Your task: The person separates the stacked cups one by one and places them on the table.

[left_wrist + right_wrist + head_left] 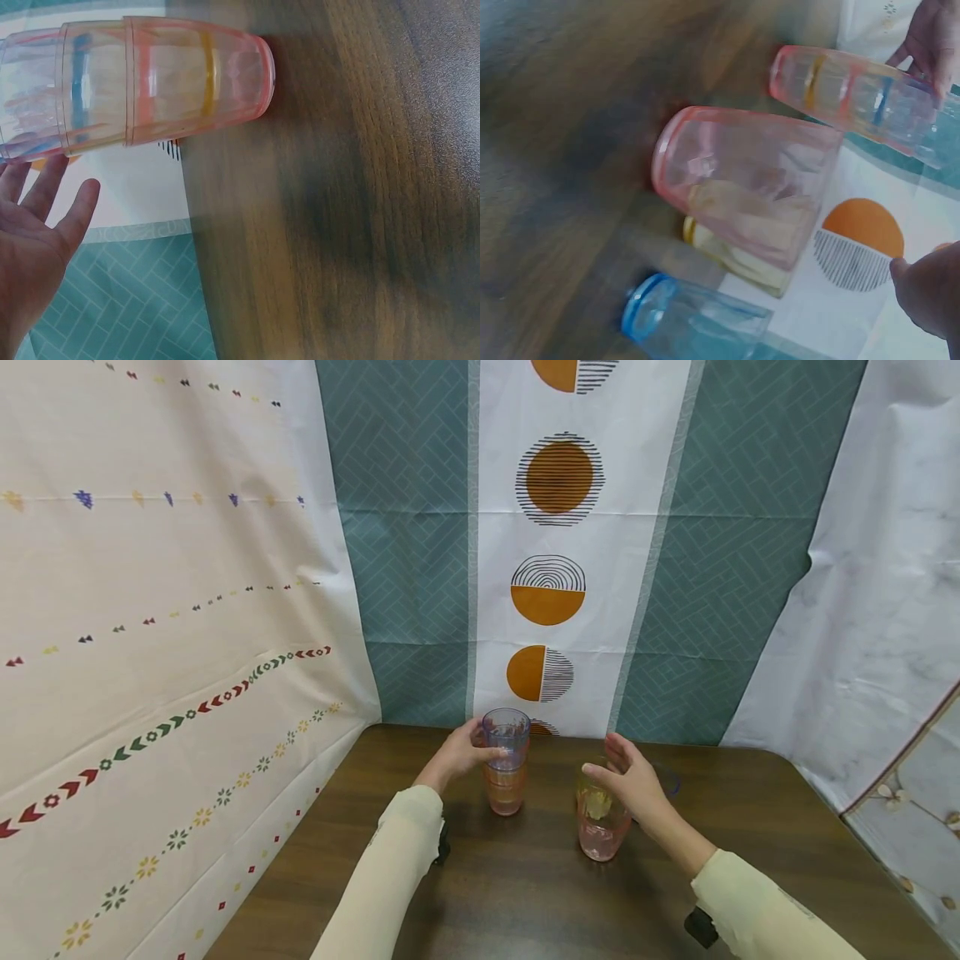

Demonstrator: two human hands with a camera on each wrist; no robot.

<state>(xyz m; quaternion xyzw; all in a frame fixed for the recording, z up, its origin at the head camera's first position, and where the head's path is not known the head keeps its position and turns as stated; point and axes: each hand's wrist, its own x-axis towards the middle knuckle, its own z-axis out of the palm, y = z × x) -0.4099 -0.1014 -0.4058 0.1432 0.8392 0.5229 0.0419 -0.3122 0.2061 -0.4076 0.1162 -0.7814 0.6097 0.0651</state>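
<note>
Left: stack of nested, see-through tumblers (506,789), bluish-violet at the rim and pink at the base, upright at the far middle of the brown wood-grain table (517,902). Left hand (459,753) holds its upper part from the left, thumb in front, fingers behind; firmness of hold cannot be told.

Key relation: see-through pink tumbler (600,842) stands right of the stack and nearer, well apart from it. Both long axes vertical. Right hand is the nearer one to it.

Right: right hand (637,789) at the pink tumbler's upper right side, thumb and fingers spread apart; contact cannot be told.

Crowding: see-through yellow tumbler (735,256) just beyond the pink one, partly seen through it; touching or not, unclear. Farther right, see-through blue tumbler (697,319), in head view mostly behind the right hand.
</note>
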